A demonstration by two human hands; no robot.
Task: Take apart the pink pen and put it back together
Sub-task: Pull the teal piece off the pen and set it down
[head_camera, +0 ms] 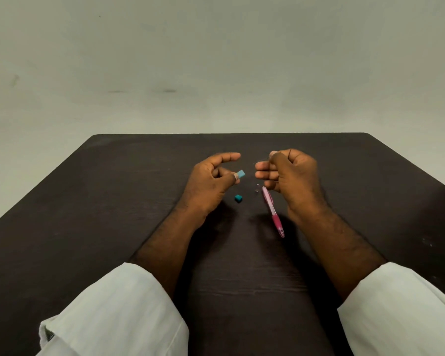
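**Two hands over a dark table, pink pen barrel lying between them**

A pale, bare wall (pixel 216 60) fills the upper part of the view, from 10 to 2 o'clock. Below it, one dark brown wooden table (pixel 113 201) spreads across the lower part.

Two bare forearms reach in from 7 and 5 o'clock, each out of a rolled white sleeve: the left sleeve (pixel 118 312) and the right sleeve (pixel 401 309).

The left hand (pixel 208 183) hovers just left of centre. Its thumb and a bent finger are pinched together on a small light-blue pen piece (pixel 241 173), which juts out toward 2 o'clock; the forefinger is stretched out above it, apart from the thumb.

The right hand (pixel 290 173) hovers just right of centre, fingers curled in toward the palm. A very thin strand shows at its fingertips, too fine to identify, so whether the hand grips anything cannot be told.

The pink pen barrel (pixel 272 211) lies on the table below the right hand, slanting from 11 to 5 o'clock, with its darker pink grip and pointed tip at the near end. Its far end is partly hidden by the right hand.

One small teal cap-like piece (pixel 238 198) sits on the table at 4 o'clock from the left hand, well apart from the barrel. One tiny pale part (pixel 257 188) lies just beside the barrel's far end; it is too small to name.

No writing or brand can be read anywhere.
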